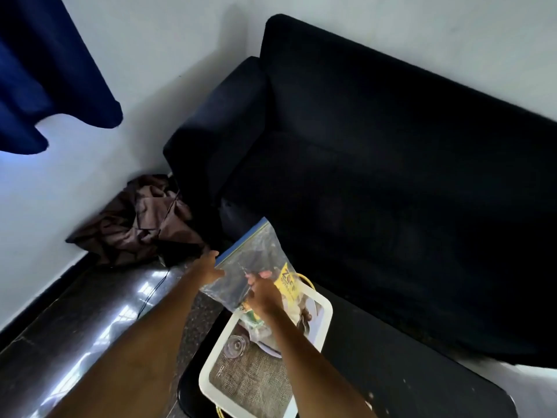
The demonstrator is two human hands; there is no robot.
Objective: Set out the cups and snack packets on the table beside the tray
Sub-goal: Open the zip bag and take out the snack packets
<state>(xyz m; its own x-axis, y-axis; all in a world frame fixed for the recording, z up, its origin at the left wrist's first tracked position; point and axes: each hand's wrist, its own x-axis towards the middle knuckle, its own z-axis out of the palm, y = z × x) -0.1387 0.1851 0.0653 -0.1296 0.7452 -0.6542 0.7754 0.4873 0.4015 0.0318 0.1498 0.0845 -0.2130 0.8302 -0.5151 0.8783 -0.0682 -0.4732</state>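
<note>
A clear zip bag (256, 254) with a blue seal strip hangs above the tray. My left hand (211, 268) grips its left edge just under the seal. My right hand (262, 294) pinches its lower part, fingers showing through the plastic. Inside the bag sit a yellow snack packet (287, 285) and a green-and-yellow packet (250, 313). Below lies a white-rimmed tray (208, 362) with a printed picture, resting on a black table (391, 372). A clear glass cup (235, 346) stands on the tray's left side.
A dark navy sofa (376, 176) fills the space beyond the table. Crumpled brown cloth (138, 221) lies on the glossy dark floor (75, 327) by the wall, with a thin black cable nearby. A blue curtain (45, 70) hangs at top left.
</note>
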